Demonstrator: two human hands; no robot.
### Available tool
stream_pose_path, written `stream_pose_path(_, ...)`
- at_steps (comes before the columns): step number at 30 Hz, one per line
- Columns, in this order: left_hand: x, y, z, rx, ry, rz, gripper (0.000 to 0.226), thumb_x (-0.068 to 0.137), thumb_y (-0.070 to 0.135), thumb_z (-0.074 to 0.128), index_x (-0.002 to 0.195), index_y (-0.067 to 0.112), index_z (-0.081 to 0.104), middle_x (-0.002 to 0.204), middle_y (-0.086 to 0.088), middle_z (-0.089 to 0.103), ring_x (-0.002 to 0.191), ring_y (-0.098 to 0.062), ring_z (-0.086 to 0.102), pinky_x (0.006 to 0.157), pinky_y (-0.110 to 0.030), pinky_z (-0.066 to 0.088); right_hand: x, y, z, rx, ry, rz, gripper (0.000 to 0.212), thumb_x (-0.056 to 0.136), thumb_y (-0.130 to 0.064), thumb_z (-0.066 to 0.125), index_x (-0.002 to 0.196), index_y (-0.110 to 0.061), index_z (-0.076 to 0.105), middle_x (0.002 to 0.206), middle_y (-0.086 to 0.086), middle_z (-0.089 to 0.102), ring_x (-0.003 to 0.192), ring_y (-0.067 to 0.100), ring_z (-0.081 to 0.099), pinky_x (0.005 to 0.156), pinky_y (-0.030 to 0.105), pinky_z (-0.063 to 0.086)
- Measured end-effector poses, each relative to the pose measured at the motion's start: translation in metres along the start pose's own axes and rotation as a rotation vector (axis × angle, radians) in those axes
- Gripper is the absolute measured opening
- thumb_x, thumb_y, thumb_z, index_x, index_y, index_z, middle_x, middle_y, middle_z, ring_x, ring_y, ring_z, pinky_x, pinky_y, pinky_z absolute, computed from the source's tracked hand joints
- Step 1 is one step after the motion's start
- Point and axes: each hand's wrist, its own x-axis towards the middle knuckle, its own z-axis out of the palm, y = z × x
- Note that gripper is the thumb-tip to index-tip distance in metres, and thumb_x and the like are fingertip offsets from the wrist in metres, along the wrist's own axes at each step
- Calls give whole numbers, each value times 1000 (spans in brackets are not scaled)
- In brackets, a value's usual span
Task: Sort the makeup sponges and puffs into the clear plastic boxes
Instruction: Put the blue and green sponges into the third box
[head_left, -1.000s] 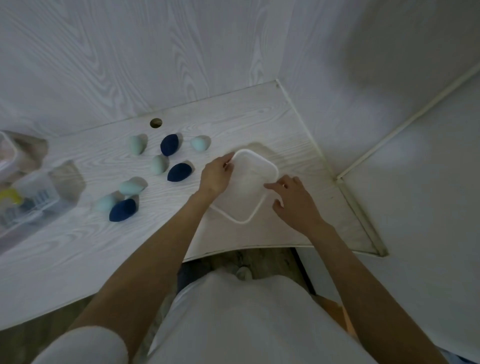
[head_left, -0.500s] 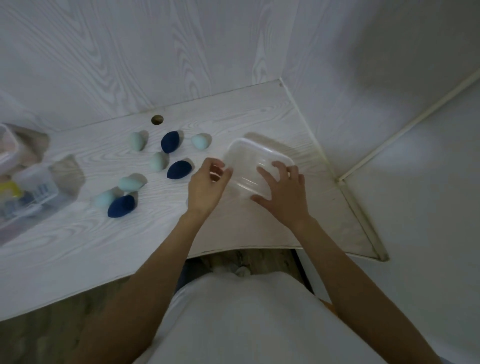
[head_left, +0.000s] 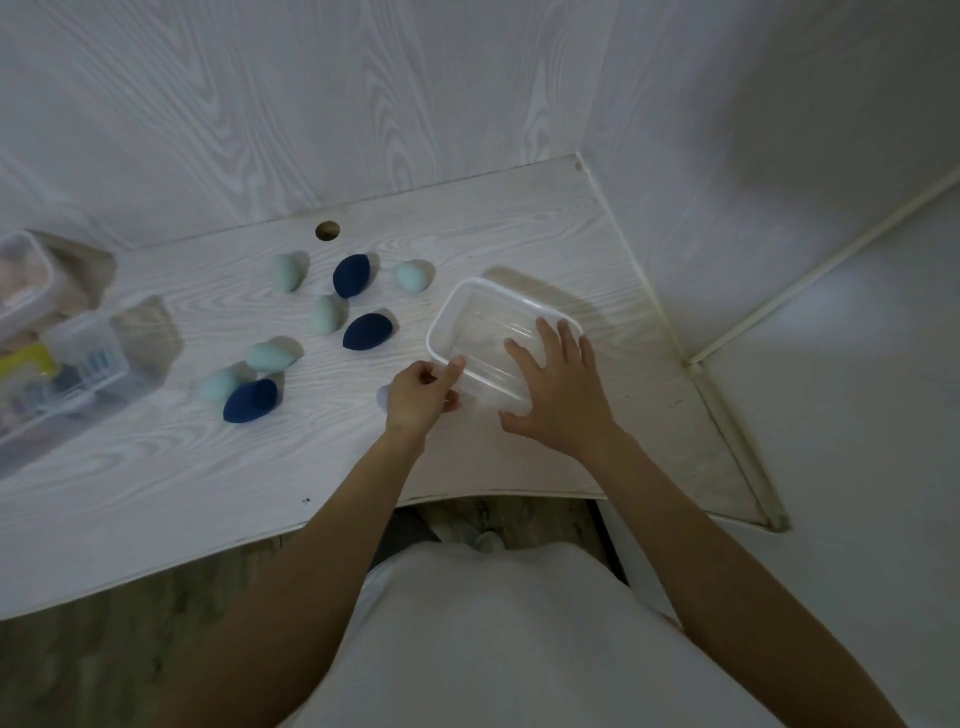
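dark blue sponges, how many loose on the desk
3: one at the back, one mid-desk beside the clear box, one nearest the desk's front edge. Others may be hidden in the containers at far left.

Left-edge boxes (head_left: 31, 332) cut off, contents blurred; right hand (head_left: 563, 395) hides clear box's (head_left: 467, 312) near rim.

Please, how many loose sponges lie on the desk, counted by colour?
Dark blue sponges: 3
Pale green sponges: 5
Total: 8
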Motion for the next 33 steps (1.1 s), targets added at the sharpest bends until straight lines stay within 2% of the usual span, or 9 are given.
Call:
stream_pose_path(3,0,2,1,37,-14,47,27,89,38,58,86,11,58,87,-10,66,70,-13,65,62,-23,56,0,4,-10,65,-30,-32,72,69,-51,66,130,-18,49,144,23,34,134,47,24,106,62,23)
stream_pose_path(8,-3,17,-3,6,44,19,61,91,62,31,96,7,56,85,-8,65,72,-23,68,58,-30,56,8,9,-57,418,46,40,36,78,-44,61,109,-25,60,117,-3,62,110,19,55,90,35,44)
stream_pose_path(13,13,16,-17,162,95,155,41,89,39,59,116,11,45,89,-5,63,65,-16,67,57,-26,56,33,30,-86,689,137,173,17,91,-39,49,85,-26,58,69,-11,63,66,-3,59,69,32,48)
stream_pose_path(17,20,13,-23,160,39,144,33,89,25,61,118,12,52,84,-1,64,67,-15,68,72,-33,58,67,63,-69,1172,320,549,20,95,-33,50,97,-16,59,88,9,68,63,15,68,59,34,56)
stream_pose_path(20,21,13,-25,190,63,145,29,90,26,60,116,14,53,84,1,64,63,-9,66,66,-25,54,70,87,-47,893,479,687,31,92,-32,55,110,-7,54,91,12,65,66,21,67,63,39,56)
stream_pose_path(23,22,14,-27,218,74,137,28,90,25,60,114,12,52,91,-4,64,63,-9,64,58,-18,49,50,90,-26,523,466,593,54,87,-42,55,124,-5,46,123,19,52,106,35,56,90,40,45)
stream_pose_path(26,22,15,-25,214,84,135,29,90,25,60,112,9,51,97,-7,63,64,-10,64,64,-23,53,22,64,-23,535,540,460,63,88,-37,58,140,-12,34,145,21,27,131,32,30,99,24,27)
stream_pose_path(30,17,11,-17,174,106,103,25,91,26,58,107,10,47,89,4,57,47,10,57,48,-7,44,-12,9,-15,722,367,459,73,88,-31,61,144,-38,15,153,9,13,130,11,26,92,27,33)
stream_pose_path(33,10,11,-13,132,75,61,28,90,29,60,106,11,46,89,4,57,54,3,62,53,-8,46,-17,-8,4,796,229,433,80,84,-17,65,143,-41,16,150,5,20,125,22,39,93,39,47)
